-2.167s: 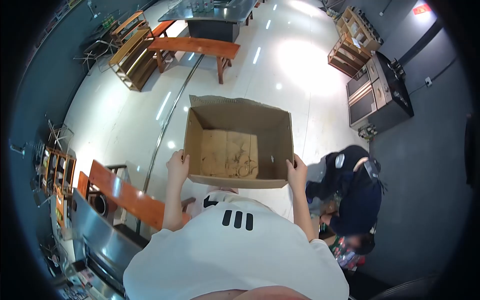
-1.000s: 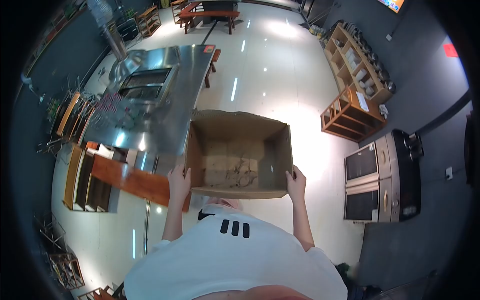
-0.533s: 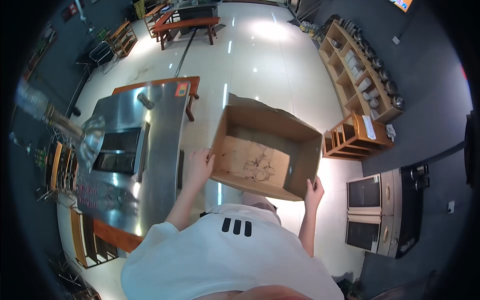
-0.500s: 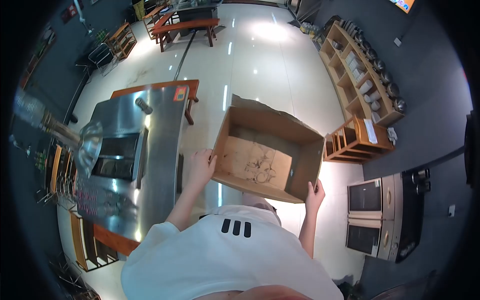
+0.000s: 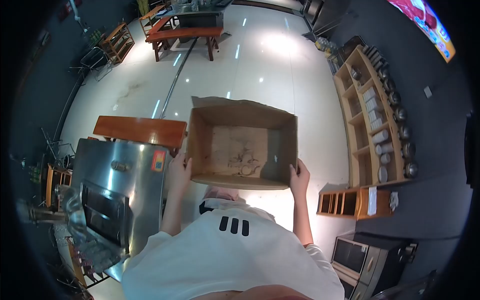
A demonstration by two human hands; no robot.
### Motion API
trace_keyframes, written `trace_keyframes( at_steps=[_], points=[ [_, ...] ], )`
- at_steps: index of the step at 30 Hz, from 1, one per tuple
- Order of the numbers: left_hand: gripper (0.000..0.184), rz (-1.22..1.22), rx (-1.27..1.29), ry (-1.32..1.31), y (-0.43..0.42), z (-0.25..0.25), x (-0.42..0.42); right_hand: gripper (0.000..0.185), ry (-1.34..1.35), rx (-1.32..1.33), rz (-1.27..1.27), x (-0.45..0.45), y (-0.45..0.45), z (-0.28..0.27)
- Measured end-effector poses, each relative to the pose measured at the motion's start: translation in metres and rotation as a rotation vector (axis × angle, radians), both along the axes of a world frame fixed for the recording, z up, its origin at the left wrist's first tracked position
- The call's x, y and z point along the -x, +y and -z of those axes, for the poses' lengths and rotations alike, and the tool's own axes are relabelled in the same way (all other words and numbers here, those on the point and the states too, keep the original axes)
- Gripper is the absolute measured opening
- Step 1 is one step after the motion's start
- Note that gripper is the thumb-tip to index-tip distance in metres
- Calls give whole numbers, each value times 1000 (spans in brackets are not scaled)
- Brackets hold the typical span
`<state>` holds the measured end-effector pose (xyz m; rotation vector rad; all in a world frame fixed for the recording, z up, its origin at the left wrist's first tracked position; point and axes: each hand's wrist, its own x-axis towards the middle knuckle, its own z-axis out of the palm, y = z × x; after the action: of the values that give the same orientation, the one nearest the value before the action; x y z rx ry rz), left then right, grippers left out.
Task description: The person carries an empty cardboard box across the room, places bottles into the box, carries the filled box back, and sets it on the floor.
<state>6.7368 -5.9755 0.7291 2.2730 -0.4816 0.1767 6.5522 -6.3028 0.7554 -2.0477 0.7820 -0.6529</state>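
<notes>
An open-topped cardboard box [image 5: 245,112] is held in front of my body, its inside facing up toward me. Dark ring-like stains mark its bottom, and nothing else shows inside. My left hand [image 5: 180,167] grips the box's left wall, thumb over the rim. On the opposite side my right hand [image 5: 299,176] holds the right wall near the front corner, thumb also on the rim. The fingers of both hands are partly hidden behind the cardboard.
A steel-topped table [image 5: 145,182] with an inset grill stands close on my left, a wooden bench [image 5: 142,131] beyond it. Wooden shelving [image 5: 356,117] with dishes lines the right wall, near a small wooden cabinet [image 5: 345,202] and a dark appliance [image 5: 367,260]. Another bench [image 5: 185,34] stands farther ahead.
The box has shifted left in view and sits straighter, still between both hands. The steel table and shelving appear lower in view as I have moved forward and turned.
</notes>
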Motion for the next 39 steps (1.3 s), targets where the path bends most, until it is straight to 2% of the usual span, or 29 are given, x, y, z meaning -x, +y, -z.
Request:
trace_keyframes(
  at_steps=[3,6,9,13,15,21,26,32,33,35,37,39],
  points=[
    [16,-64,-74,56,-45,1,-82,30,88,-80,-41,-101,-48,1],
    [16,-57,-96,69,-97,2,-177,30,29,-113,-40,-198,-104,21],
    [15,14,-48,113,-157,-5,-273,29,65,-179,15,-279,-157,10],
    [13,109,-78,96,-259,-32,-396,27,38,-118,109,-370,-231,-5],
    [13,162,-59,77,-308,-39,-447,26,-58,-133,145,-405,-271,-7],
    [16,326,-183,55,-461,-13,-602,21,-127,-165,289,-523,-394,44],
    [15,281,-196,49,-570,7,-745,23,-23,-186,291,-673,-517,52],
    [12,130,-103,83,-648,-16,-906,25,-68,-143,96,-882,-627,16],
    [12,102,-43,7,-659,-14,-933,25,64,-44,103,-917,-642,10],
    [11,73,22,-65,-681,-12,-980,26,-22,-12,57,-981,-667,12],
    [10,-24,-24,167,-708,-9,-1037,27,-8,-38,40,-1045,-700,20],
    [11,-9,-3,140,-740,4,-1100,28,30,-69,15,-1109,-734,29]
  ],
)
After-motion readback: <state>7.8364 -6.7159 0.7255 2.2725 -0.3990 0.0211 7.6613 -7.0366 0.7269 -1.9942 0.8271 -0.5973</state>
